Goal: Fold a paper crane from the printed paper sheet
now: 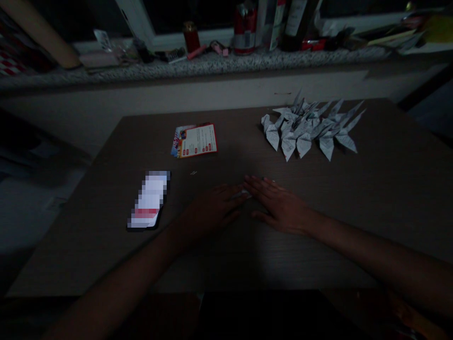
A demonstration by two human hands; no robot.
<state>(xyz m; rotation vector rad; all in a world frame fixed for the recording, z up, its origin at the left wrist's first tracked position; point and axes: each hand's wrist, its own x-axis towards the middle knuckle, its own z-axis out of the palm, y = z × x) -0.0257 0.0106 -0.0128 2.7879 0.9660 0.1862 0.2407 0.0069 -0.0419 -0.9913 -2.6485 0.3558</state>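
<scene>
Both hands lie flat on the dark wooden table (226,255), fingertips meeting near its middle. Under them is a small piece of white paper (245,191), mostly covered, so its shape cannot be made out. My left hand (221,203) presses down from the left with its fingers stretched out. From the right, my right hand (278,205) rests palm down, fingers extended over the paper. Farther back on the right stands a cluster of several folded paper cranes (304,130), made from printed paper.
A lit phone (148,200) lies to the left of my hands. Behind it are printed cards (198,140). Along the back runs a granite windowsill (212,60) crowded with a red can (245,28), a jar (191,38), a dark bottle (295,23) and other small items.
</scene>
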